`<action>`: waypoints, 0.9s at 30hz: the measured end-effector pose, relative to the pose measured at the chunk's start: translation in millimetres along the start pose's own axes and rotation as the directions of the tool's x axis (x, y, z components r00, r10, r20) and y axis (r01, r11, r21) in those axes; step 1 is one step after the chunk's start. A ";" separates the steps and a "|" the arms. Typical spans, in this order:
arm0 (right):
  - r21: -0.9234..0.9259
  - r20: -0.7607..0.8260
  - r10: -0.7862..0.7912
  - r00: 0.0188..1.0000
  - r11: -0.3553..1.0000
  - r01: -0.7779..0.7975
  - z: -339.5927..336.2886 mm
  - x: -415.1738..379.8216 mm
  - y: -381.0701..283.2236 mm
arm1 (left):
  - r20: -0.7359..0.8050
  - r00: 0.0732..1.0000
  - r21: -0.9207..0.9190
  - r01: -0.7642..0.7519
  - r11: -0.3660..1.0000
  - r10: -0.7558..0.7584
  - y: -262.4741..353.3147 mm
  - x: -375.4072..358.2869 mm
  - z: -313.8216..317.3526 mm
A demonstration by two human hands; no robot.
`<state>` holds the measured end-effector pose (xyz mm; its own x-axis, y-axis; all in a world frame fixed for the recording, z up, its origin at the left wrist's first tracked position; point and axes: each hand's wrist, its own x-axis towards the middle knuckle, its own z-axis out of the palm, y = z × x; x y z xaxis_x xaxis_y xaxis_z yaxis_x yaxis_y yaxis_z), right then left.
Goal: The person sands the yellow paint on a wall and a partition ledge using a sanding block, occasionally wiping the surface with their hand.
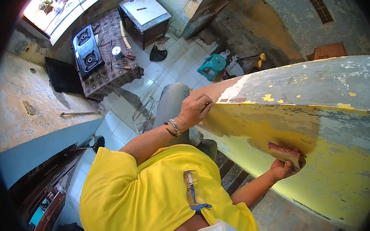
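My right hand grips a tan sanding block with a rough reddish edge, holding it by the patchy yellow face of a low wall. Its thumb lies on the near side of the block, and the other fingers are mostly hidden. My left hand, with bracelets at the wrist, rests by the wall's top edge with its fingers curled in; I see nothing in it. Grey and white patches and yellow flakes mark the wall's top surface.
A cloth-covered table carries a two-burner stove, a tin and several hand tools. Beyond it stand a white-topped cabinet and a green plastic stool. A black bag lies on the tiled floor.
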<state>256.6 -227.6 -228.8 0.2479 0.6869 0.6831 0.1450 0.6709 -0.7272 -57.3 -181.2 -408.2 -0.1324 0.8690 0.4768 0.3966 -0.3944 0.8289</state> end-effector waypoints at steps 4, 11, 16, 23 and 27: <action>0.013 0.009 0.007 1.000 1.000 -0.007 -3.3 0.1 2.3 | -0.043 0.988 0.129 0.150 0.980 -0.146 -33.9 2.7 -10.2; 0.037 0.013 0.024 1.000 0.999 -0.025 -3.7 -0.7 0.7 | -0.244 0.955 0.289 0.237 0.927 -0.168 -98.3 34.3 -89.7; -0.004 -0.021 0.030 0.999 1.000 -0.030 -5.0 -1.9 0.5 | 0.430 0.903 -0.271 0.117 0.955 0.012 -14.9 12.6 -24.3; -0.005 -0.004 0.023 1.000 1.000 -0.023 -13.4 -1.9 3.9 | 0.440 0.898 -0.263 0.107 0.959 0.020 0.8 -6.8 -18.4; 0.001 -0.025 0.028 0.999 1.000 -0.028 -14.0 -3.7 4.4 | 0.469 0.883 -0.236 0.107 0.966 0.017 -4.5 -7.4 -19.1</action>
<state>269.7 -231.1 -235.4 0.2757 0.6981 0.6608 0.1374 0.6517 -0.7459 -75.4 -191.6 -409.8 0.3158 0.9008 0.2979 0.1543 -0.3586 0.9206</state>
